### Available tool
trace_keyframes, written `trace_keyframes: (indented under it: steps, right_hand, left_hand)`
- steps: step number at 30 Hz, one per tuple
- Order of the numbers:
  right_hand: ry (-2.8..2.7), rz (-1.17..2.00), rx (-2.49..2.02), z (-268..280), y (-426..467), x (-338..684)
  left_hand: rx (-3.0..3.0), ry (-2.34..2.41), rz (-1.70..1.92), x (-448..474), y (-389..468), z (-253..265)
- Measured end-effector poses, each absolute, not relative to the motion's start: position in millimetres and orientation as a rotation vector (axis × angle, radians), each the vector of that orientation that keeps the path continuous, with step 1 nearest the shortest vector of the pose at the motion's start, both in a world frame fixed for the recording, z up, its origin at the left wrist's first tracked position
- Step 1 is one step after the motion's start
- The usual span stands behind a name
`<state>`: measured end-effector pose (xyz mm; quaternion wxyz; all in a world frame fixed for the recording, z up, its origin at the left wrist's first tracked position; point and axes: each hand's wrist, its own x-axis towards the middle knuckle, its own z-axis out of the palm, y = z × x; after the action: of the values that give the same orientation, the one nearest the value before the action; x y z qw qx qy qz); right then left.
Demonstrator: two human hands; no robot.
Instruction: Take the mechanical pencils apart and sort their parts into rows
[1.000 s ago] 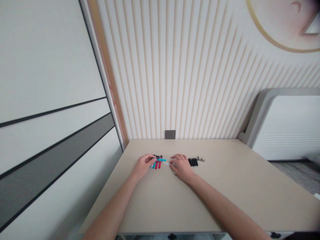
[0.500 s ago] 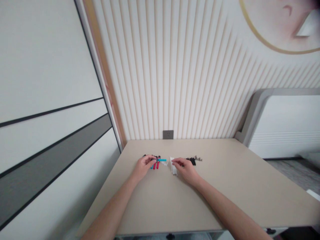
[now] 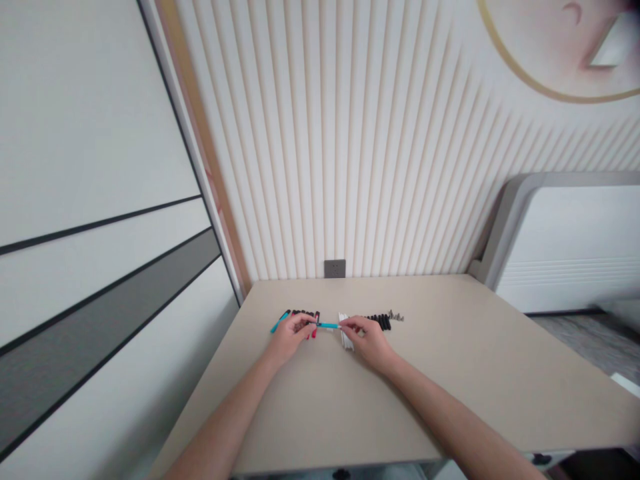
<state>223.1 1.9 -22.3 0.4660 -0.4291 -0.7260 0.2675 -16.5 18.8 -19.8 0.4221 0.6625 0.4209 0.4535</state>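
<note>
A blue pen barrel with a dark end (image 3: 329, 326) lies level between my two hands. The fingers of my left hand (image 3: 291, 333) are closed around its dark left end. At the barrel's right end, my right hand (image 3: 367, 339) pinches with thumb and fingertips; whether it grips the barrel or a thin part entering it is too small to tell. Below my right fingers lies a bundle of thin white sticks (image 3: 347, 341). Behind my left hand are several pen barrels with black ends, among them a blue one (image 3: 281, 321) and a red one (image 3: 314, 333), partly hidden.
Several short black tubes (image 3: 384, 322) lie in a row right of my right hand. Beyond them is a small heap of metallic bits (image 3: 397, 316). All rest on a beige tabletop (image 3: 310, 407) against a ribbed wall with a grey socket (image 3: 335, 269).
My right hand has lifted from the white sticks to the barrel's right end. The blue barrel has moved slightly right and down with my left hand. The view has shifted slightly.
</note>
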Motion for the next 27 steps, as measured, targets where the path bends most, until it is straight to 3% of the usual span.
trace_keyframes:
  steps: [19,27]
  right_hand:
    - [-1.763,0.674,-1.002,-12,-2,224]
    - [-2.067,0.516,-1.044,2,0,255]
  left_hand:
    - [1.881,1.134,0.885,-8,7,-9]
    - [1.582,1.043,1.214,-14,6,-1]
